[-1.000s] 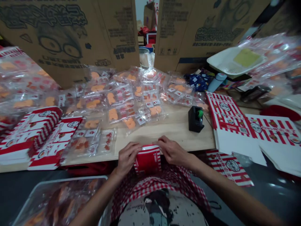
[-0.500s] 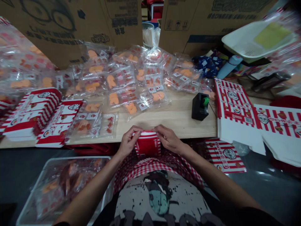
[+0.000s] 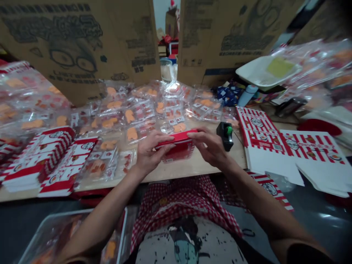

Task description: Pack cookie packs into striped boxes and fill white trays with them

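Head view: both hands are holding a small striped box (image 3: 178, 149) in red and white, low over the near part of the counter (image 3: 192, 167).
Left hand (image 3: 148, 154): its fingers are curling around the box's left end, with the thumb lying along the red top.
Right hand (image 3: 213, 146): its fingers are gripping the box's right end, with the thumb resting on the top edge.
Striped box: it is sitting level between the two sets of fingers, red face up; whether it is touching the counter cannot be told.
Step in hand: the box seems to be getting its top closed, since both thumbs are bearing on the upper face.
Next move: it is calling for even pressure from both thumbs while the fingers are bracing the ends, so the thin card is not buckling.
Beyond the fingers: clear packets (image 3: 143, 113) of orange pieces are lying spread out.
Right of the fingers: a black tape dispenser (image 3: 225, 135) is standing just beside the right hand, with flat striped cartons (image 3: 261, 128) lying farther out.
Left of the fingers: stacked flat cartons (image 3: 35, 154) are lying well apart.
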The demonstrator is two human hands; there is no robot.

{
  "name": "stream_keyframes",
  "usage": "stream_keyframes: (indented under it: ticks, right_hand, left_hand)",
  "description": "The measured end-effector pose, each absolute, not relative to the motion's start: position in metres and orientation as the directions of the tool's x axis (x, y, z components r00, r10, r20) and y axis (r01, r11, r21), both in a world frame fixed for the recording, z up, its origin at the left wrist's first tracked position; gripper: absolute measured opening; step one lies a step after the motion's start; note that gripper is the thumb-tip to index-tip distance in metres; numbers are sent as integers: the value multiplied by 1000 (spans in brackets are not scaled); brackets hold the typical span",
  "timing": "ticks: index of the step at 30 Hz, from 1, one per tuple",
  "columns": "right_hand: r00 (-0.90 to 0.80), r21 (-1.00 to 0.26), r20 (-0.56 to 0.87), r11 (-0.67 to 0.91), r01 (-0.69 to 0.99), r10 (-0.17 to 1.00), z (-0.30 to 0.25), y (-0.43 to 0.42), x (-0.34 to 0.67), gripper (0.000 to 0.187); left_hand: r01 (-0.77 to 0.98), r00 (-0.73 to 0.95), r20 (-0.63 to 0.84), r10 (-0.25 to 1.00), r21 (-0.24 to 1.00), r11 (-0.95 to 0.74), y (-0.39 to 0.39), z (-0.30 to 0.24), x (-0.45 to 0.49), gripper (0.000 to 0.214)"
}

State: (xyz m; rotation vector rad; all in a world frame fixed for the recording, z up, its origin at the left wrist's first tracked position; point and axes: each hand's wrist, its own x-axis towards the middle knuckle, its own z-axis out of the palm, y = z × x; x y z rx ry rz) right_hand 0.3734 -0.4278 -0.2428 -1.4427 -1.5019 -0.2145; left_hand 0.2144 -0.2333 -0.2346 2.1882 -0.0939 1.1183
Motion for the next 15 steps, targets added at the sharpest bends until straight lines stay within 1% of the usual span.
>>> stream_keyframes:
  ticks: [3,5,7,8,9,10,11,12,13,14,15]
  right_hand:
    - [207,-483,724,269,834,658,-263,-413,392,29]
    - [239,-506,725,264,821,647,-271,-407,394,29]
    - [286,-557,701,251,792,653,-271,-408,395,30]
    - [338,-602,668,214,769,663,-271,-412,397,32]
    - [438,-668,606,126,733,665,-271,-418,402,37]
    - [575,-740,514,-10,673,636,-273,-427,409,43]
    - [720,-797,408,-166,580,561,-277,-439,419,47]
    - [843,-832,301,-309,460,445,-282,-452,430,48]
    - [926,-847,203,-416,329,319,-290,-466,441,44]
    - [969,-850,120,-483,212,214,-298,-479,453,36]
    - [988,-847,48,-519,118,145,-306,-491,463,26]
  left_hand:
    - [-365,695,714,88,456,-812,-220,-239,243,17]
    - [-348,742,670,-20,359,-866,-218,-239,255,18]
    - [-357,752,649,-116,254,-899,-217,-236,262,17]
    - [-363,733,666,-139,209,-908,-216,-235,265,17]
    - [-360,704,696,-143,177,-916,-215,-234,267,17]
    - [-353,670,730,-132,158,-922,-213,-235,269,14]
    - [-350,642,757,-121,149,-925,-210,-236,271,12]
    - [-349,620,777,-110,148,-925,-208,-237,274,9]
    - [-355,609,787,-103,154,-922,-207,-239,276,7]
    - [-364,607,789,-99,164,-917,-207,-240,279,6]
    - [-376,606,790,-98,176,-910,-207,-241,281,7]
